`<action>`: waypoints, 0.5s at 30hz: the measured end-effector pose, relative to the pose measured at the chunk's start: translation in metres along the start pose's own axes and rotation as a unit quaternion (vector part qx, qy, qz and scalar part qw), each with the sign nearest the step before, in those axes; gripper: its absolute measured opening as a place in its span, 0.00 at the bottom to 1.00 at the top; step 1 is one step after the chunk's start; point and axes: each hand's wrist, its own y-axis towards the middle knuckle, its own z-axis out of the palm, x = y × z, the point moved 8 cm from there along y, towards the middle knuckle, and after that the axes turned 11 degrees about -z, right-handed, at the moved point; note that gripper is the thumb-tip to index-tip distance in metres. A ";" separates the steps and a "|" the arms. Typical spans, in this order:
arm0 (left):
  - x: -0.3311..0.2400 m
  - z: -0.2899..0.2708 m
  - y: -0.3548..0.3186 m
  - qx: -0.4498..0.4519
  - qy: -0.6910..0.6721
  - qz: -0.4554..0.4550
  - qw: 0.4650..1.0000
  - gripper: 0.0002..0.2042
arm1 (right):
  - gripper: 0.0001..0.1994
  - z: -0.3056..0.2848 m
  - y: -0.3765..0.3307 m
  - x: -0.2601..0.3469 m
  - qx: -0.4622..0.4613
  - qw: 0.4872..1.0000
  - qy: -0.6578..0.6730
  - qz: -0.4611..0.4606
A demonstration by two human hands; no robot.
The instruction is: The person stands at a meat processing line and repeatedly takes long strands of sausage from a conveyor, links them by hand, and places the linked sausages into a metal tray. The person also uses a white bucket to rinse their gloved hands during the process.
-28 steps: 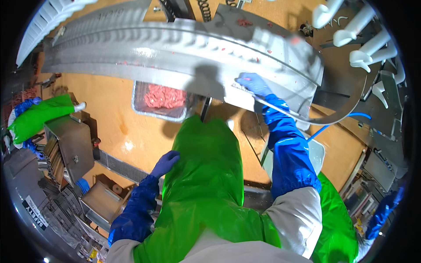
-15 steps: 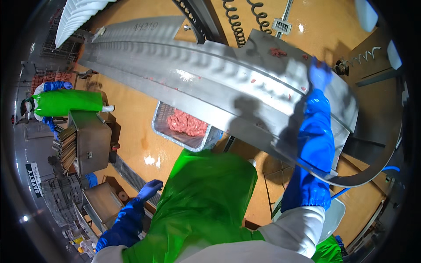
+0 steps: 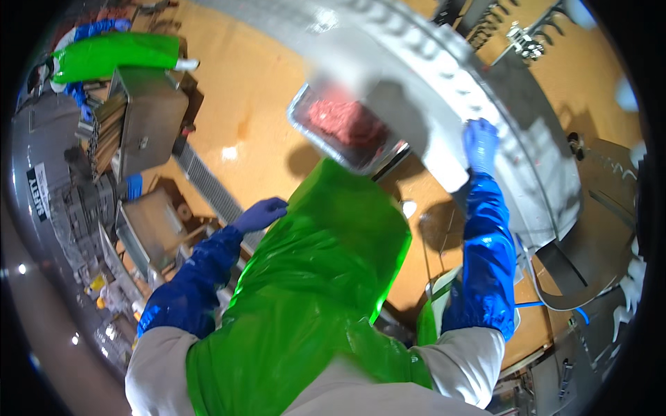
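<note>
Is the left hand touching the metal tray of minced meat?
No, the left hand rests by the green apron, apart from the tray.

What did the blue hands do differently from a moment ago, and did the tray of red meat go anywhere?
The right hand slid along the edge of the big grey metal piece, out toward its end, and keeps touching it. The camera swung too, so everything sits differently in the picture. The left hand stays low beside the green apron, holding nothing. The tray of red meat stays under the metal piece, on the orange floor.
</note>
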 end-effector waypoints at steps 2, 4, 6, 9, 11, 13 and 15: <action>0.009 -0.016 -0.004 0.009 -0.016 -0.019 1.000 0.16 | 0.10 -0.013 -0.028 -0.006 0.054 0.996 -0.050 0.040; 0.020 -0.035 -0.002 0.003 0.005 -0.016 1.000 0.16 | 0.12 -0.014 -0.092 -0.042 0.121 0.973 -0.069 0.186; 0.033 -0.046 -0.004 -0.018 -0.017 -0.038 0.999 0.17 | 0.17 -0.029 -0.139 -0.063 0.198 0.896 -0.122 0.379; 0.039 -0.062 0.000 -0.012 -0.039 -0.068 0.997 0.18 | 0.22 -0.025 -0.136 -0.036 0.249 0.841 -0.043 0.478; 0.048 -0.060 0.012 -0.005 -0.070 -0.061 0.996 0.18 | 0.24 -0.002 -0.074 0.017 0.173 0.895 0.060 0.406; 0.032 -0.062 0.017 0.006 -0.069 -0.038 0.997 0.18 | 0.26 0.032 0.017 0.087 0.190 0.907 0.107 0.360; 0.013 -0.069 0.022 0.009 -0.057 -0.008 0.998 0.18 | 0.23 0.091 0.089 0.131 0.180 0.917 0.255 0.249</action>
